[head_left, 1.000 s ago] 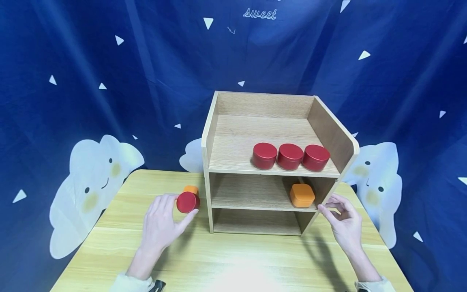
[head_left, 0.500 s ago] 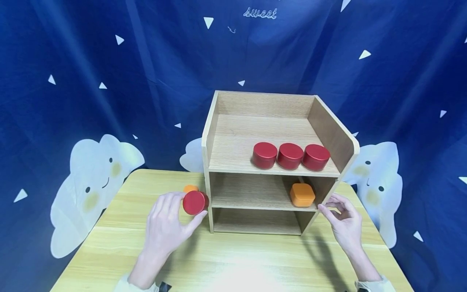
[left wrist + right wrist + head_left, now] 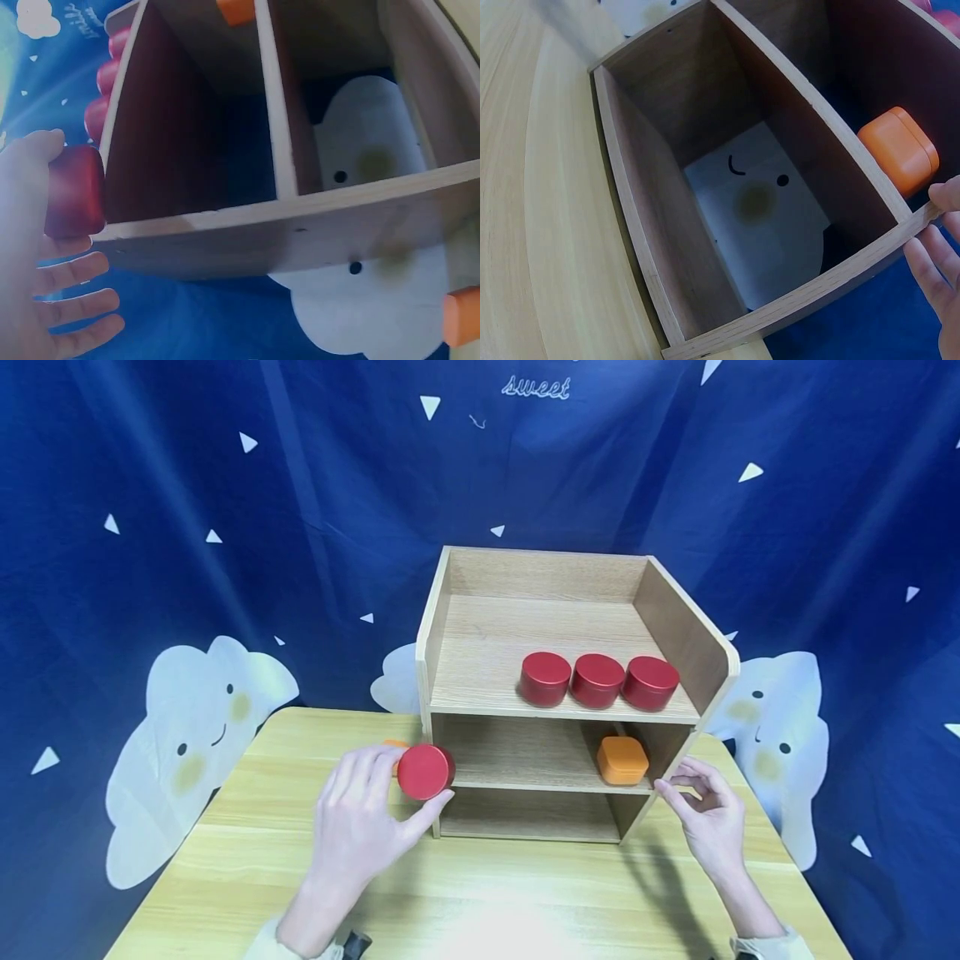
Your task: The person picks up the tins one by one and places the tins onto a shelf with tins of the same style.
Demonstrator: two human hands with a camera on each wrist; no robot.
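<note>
My left hand pinches a round red tin between thumb and fingers, off the table, in front of the left side panel of a wooden shelf. In the left wrist view the red tin is close to that panel's front edge; whether they touch I cannot tell. At the shelf's other side, my right hand holds the right panel, its thumb on the front edge and fingers along the outer face. On the top board stand three red tins in a row. An orange square tin sits at the right of the middle level.
Behind my left hand another orange tin stands on the wooden table, mostly hidden. A dark blue curtain with clouds and triangles hangs behind the table. The shelf's back is open at the lower levels.
My left hand has moved right and slightly up with the red tin, from beside the shelf to in front of its left panel. The right hand has stayed in place.
</note>
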